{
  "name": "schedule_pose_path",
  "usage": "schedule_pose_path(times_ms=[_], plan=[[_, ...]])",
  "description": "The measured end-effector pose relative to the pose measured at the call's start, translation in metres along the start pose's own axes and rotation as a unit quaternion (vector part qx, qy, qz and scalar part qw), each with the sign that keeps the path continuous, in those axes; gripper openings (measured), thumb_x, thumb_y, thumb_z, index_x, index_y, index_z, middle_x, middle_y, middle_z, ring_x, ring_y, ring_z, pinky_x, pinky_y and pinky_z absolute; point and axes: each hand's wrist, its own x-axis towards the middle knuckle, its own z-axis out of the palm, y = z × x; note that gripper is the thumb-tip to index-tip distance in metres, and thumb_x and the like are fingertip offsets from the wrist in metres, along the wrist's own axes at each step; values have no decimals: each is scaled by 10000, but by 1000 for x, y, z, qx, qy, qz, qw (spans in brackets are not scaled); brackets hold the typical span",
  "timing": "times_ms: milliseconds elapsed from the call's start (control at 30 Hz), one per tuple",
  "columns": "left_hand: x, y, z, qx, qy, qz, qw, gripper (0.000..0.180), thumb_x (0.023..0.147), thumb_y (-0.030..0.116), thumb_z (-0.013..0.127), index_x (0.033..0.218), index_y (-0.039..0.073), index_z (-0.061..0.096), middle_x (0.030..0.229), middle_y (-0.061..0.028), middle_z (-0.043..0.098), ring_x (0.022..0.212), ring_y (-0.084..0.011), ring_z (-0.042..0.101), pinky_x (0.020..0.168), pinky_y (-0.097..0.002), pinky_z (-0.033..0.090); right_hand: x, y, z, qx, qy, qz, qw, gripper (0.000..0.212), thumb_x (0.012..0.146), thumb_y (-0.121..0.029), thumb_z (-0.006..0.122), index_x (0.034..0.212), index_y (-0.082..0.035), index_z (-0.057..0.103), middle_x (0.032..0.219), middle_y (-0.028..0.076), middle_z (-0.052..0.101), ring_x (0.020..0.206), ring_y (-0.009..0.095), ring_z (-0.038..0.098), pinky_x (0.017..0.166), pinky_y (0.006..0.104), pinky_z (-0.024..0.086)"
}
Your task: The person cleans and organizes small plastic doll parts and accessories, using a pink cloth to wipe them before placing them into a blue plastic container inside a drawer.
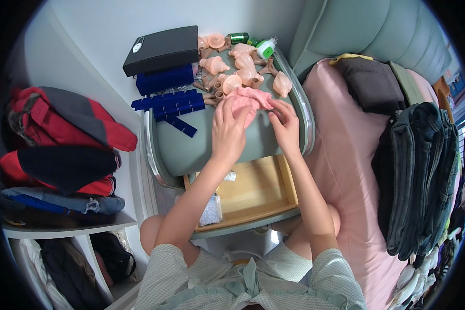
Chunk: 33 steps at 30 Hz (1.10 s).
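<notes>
- Your left hand (pixel 230 129) lies over the pink cloth (pixel 244 105), fingers spread toward its far side; you cannot tell from this view whether it pinches the fabric.
- Your right hand (pixel 284 125) meets the cloth's right edge, with thumb and forefinger apart at the tips; whether any fabric is gripped there cannot be told.
- The cloth is bunched between your hands, above the grey-green top of the nightstand (pixel 178 150).
- Just beyond it you have bulbous peach pieces (pixel 244 63) and brownish tube-like pieces crowded together, with a green-and-white bottle (pixel 266 49) behind them on the right.
- To your left on the nightstand, blue strips (pixel 176 106) lie near a blue box (pixel 163 80), with a black case (pixel 163 51) over it.
- Below your forearms, the wooden drawer (pixel 258 192) stands open, a clear packet (pixel 211 211) at its left.
</notes>
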Motion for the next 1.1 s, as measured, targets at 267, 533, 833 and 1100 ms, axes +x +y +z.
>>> schedule_pose_path(times_ms=[267,533,833,1100], plan=[[-11,-15,0,105,-21,52,993,337,770,110,604,1102,72,558,1036,-67,531,1045,-249,475,991,-481,292,-8,-18,0,-101,26,-46,994,290,781,-7,551,1062,-44,614,1083,119,560,999,228,556,812,303,458],[-39,-6,-27,52,-25,45,997,389,763,108,592,1140,41,525,1090,-103,535,1086,-285,463,1009,-462,303,-34,-37,-4,-102,-8,-76,992,240,786,21,529,997,-36,629,1003,119,590,894,225,595,741,299,487],[-122,-8,-40,-64,-178,-82,978,317,811,155,569,1115,71,535,963,-110,607,877,-290,573,779,-376,463,-104,-26,17,-230,-284,-114,924,160,743,-37,569,877,-75,646,829,93,621,675,286,601,620,360,499],[-189,-7,-34,45,-377,-98,920,479,816,265,581,1170,-46,492,1184,-187,510,1164,-317,431,944,-394,397,-145,30,48,-341,-316,-8,885,350,677,-127,666,999,-81,536,910,113,601,837,292,601,693,399,501]])
